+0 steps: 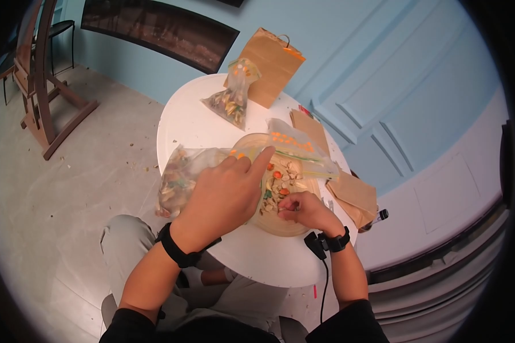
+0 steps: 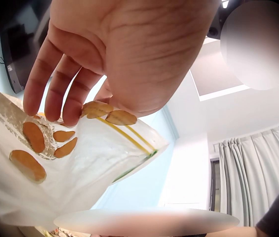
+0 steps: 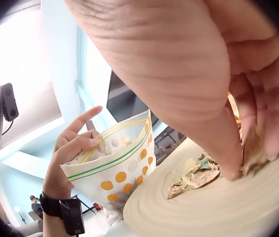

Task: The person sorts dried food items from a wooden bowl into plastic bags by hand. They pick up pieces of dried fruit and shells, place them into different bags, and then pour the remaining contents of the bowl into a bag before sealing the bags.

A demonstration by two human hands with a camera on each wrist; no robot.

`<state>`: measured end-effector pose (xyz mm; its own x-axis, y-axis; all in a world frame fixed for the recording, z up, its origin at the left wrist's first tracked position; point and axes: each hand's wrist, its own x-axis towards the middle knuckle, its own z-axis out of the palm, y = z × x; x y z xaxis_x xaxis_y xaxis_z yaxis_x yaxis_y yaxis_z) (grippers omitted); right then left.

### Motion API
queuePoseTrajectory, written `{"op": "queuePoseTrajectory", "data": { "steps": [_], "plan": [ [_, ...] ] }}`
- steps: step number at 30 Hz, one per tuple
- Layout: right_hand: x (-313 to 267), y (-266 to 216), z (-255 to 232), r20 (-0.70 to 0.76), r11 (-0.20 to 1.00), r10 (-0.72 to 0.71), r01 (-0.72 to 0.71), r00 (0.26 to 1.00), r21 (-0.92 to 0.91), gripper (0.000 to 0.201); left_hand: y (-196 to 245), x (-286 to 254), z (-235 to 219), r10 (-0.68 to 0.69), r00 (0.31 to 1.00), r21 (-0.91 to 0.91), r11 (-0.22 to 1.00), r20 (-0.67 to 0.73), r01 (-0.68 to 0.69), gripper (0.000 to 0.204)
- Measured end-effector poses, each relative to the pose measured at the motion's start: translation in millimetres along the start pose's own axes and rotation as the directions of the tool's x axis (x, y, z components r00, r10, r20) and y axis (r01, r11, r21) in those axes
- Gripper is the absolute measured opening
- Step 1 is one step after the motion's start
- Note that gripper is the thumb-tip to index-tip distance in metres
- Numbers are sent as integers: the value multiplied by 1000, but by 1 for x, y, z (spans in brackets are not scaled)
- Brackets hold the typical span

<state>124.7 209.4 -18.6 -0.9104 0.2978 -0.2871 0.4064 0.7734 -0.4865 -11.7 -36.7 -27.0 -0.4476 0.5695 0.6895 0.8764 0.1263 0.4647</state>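
Note:
My left hand [image 1: 220, 191] pinches the rim of a translucent zip bag with orange dots [image 3: 124, 173]. Its forefinger points outward, and the bag's mouth gapes, with green and yellow zip lines along it. Dried mixed pieces fill the bag's lower part [image 1: 177, 186], at the left of the table. Over the round wooden plate [image 1: 280, 231], my right hand [image 1: 309, 211] has thumb and fingers closed on a brown dried piece [image 3: 254, 150]. More dried pieces [image 1: 277, 184], mostly tan with some orange and green, lie scattered on the plate beside those fingers.
A second dotted zip bag [image 1: 292, 143] lies over the plate's far edge. Farther back stand a filled zip bag [image 1: 229, 106] and a brown paper bag [image 1: 274, 66]. Folded brown paper [image 1: 352, 200] lies at the right edge of the white table [image 1: 269, 263]. A wooden easel [image 1: 37, 103] stands left.

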Motion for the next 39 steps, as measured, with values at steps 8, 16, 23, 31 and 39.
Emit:
{"op": "queuePoseTrajectory", "data": {
  "steps": [8,16,23,31,39],
  "plan": [
    [0,7,4,-29,978,32,-26,999,207,24,1,-1,3,8,1000,17,1000,17,-8,63],
    [2,6,-2,-89,670,77,14,993,742,34,3,-2,14,12,998,45,999,60,-15,64],
    [7,-42,8,-10,502,-152,86,988,861,42,6,-1,24,31,999,36,999,42,-32,65],
    [9,-59,18,-182,715,-177,254,967,652,37,2,0,13,17,1000,15,1000,7,-17,68],
    [30,-12,16,-201,989,-149,151,968,-6,33,2,0,8,14,1000,-5,1000,0,-14,67]
  ]
}}
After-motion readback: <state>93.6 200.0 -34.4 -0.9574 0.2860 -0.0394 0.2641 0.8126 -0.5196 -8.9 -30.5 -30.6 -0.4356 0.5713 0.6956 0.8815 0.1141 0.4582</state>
